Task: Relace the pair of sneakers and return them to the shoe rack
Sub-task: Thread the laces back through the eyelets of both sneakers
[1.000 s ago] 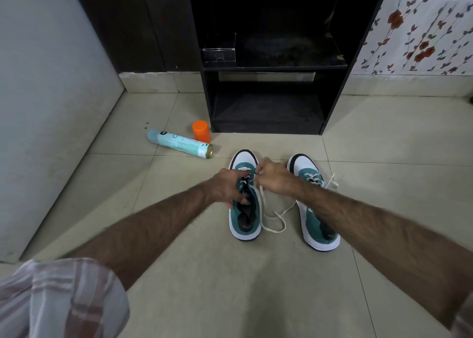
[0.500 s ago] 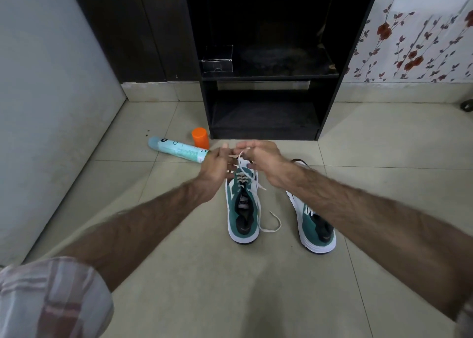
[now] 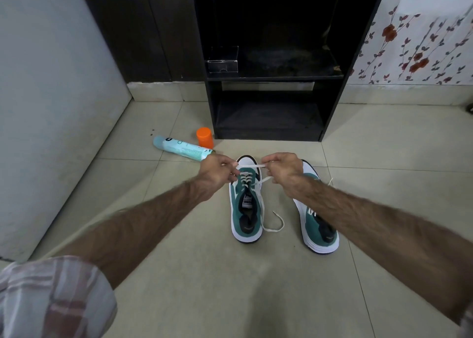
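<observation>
Tiled floor (image 3: pixel 256 286), frame centre: your left hand (image 3: pixel 215 172) and right hand (image 3: pixel 282 167) each pinch closed on the white lace (image 3: pixel 249 166), stretched taut above the left sneaker's (image 3: pixel 246 209) toe. Right sneaker (image 3: pixel 320 225) just beside. Black shoe rack (image 3: pixel 271 87) above; clear box (image 3: pixel 222 59) on its middle shelf, contents indiscernible.

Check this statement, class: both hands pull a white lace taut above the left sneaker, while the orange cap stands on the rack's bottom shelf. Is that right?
One detail is wrong. The orange cap stands on the floor tiles, beside the rack, not on its bottom shelf. The head view shows it. The rest holds: the left hand and right hand pull the white lace taut above the left sneaker.
</observation>
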